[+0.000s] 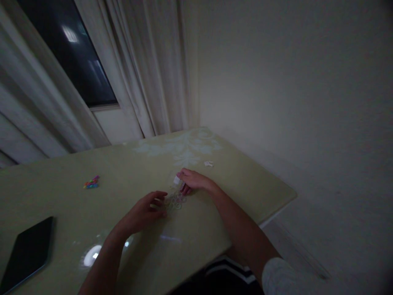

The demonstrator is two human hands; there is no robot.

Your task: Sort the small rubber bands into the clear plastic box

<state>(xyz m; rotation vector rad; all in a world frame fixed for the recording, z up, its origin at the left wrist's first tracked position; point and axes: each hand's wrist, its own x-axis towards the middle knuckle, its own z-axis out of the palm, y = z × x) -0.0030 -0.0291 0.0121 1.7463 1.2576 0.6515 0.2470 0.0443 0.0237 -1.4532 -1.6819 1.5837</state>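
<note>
A small loose pile of pale, ring-shaped pieces [175, 200] lies on the table in front of me; they look like thin loops, too small and dim to name surely. My left hand [150, 208] rests at the pile's left edge, fingers curved and apart, with nothing visible gripped. Just beyond the pile, my right hand [193, 180] is closed on what looks like a small clear bag [176, 180] with a white patch. Part of the bag is hidden beneath my right fingers.
Small white pieces [208, 163] lie beyond my right hand. A cluster of bright coloured pieces [91, 182] sits farther left. A dark flat tablet or laptop [29, 250] lies near left. The table [245, 176] meets the wall on the right; curtains [153, 65] hang behind.
</note>
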